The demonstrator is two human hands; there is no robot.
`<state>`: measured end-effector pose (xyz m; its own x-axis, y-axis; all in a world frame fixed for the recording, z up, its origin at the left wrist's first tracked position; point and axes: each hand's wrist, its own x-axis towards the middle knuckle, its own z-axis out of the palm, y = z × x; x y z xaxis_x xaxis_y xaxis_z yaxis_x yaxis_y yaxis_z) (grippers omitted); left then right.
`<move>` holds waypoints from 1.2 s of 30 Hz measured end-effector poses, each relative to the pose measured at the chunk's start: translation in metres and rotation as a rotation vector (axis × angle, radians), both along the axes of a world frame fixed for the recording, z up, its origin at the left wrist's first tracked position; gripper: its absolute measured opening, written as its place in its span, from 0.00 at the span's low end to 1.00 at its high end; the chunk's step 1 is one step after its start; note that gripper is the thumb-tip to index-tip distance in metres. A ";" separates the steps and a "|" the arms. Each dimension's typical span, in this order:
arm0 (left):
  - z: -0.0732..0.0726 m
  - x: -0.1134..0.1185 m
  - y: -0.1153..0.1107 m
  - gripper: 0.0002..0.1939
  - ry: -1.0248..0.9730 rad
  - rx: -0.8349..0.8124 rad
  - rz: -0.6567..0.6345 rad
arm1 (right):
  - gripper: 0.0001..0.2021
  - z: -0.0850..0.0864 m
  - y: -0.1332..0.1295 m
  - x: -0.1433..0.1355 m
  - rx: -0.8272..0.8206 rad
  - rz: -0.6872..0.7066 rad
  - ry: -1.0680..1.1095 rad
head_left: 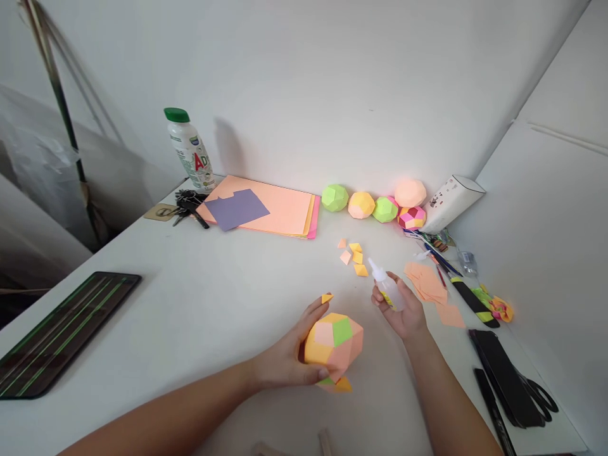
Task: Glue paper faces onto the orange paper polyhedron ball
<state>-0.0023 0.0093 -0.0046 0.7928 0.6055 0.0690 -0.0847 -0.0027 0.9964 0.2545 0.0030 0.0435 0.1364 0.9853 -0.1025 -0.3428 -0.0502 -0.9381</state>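
My left hand [295, 354] is wrapped round a faceted paper ball [334, 345] with orange, peach and green faces. A small orange paper piece [327, 297] shows at the tip of one of its fingers. Under the ball, another orange flap or piece [344, 384] sticks out; whether it is attached I cannot tell. To the right, my right hand [403, 309] grips a small white glue bottle [388, 289] with its nozzle pointing up and left. Several small paper pieces [358, 258], orange and peach, lie on the table beyond the hands.
Finished paper balls [361, 205] line the wall. Coloured paper sheets [280, 206], keys [190, 208] and a white bottle [191, 152] stand back left. A dark striped board [66, 332] lies left. On the right are peach scraps [427, 283], a cutter knife [475, 303] and scissors [539, 396].
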 end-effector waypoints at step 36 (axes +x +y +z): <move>0.016 0.000 0.008 0.37 -0.212 -0.407 -0.134 | 0.21 -0.042 0.020 0.028 0.059 -0.510 -0.533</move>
<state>-0.0027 0.0172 0.0119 0.8599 0.5102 0.0160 -0.2593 0.4095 0.8747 0.2823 0.0233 0.0015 0.5949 0.7883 0.1568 0.1928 0.0494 -0.9800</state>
